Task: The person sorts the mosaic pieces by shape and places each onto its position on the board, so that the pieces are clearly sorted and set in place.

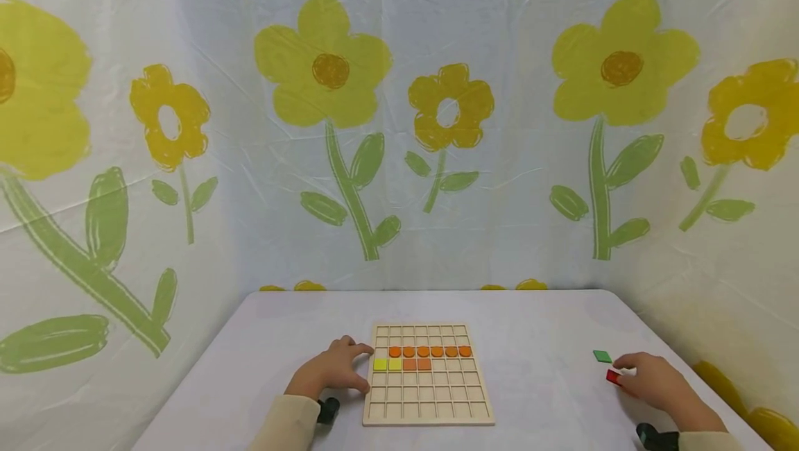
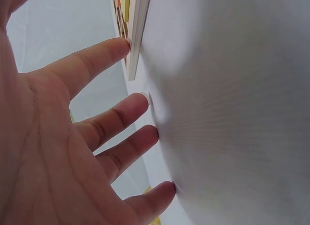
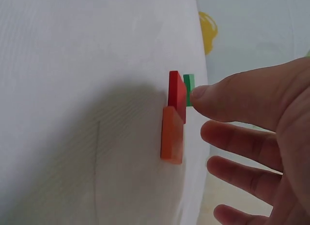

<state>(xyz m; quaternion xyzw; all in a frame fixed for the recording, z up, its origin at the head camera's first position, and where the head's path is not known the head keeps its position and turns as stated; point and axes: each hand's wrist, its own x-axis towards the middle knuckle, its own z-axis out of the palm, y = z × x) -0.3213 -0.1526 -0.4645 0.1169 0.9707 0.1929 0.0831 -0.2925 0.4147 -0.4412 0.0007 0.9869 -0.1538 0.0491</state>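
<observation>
A wooden grid board point(image 1: 446, 411) lies on the table. One row holds several orange discs point(image 1: 423, 352); the row below has two yellow squares point(image 1: 380, 365) and two orange squares point(image 1: 424, 365). My left hand point(image 1: 337, 368) spreads at its left edge, thumb and index finger against the rim; in the left wrist view the other fingertips rest on the table. At the right, my right hand point(image 1: 652, 385) reaches over a red tile point(image 3: 176, 97), fingers extended and not visibly closed on it. Beside it lie a green tile point(image 1: 602, 356) and an orange tile point(image 3: 172, 135), which the hand hides in the head view.
The white table point(image 1: 537, 340) reaches to a hanging cloth point(image 1: 399, 270) printed with flowers, which also encloses both sides. Dark straps with small cameras sit at both wrists, below light sleeves point(image 1: 288, 420).
</observation>
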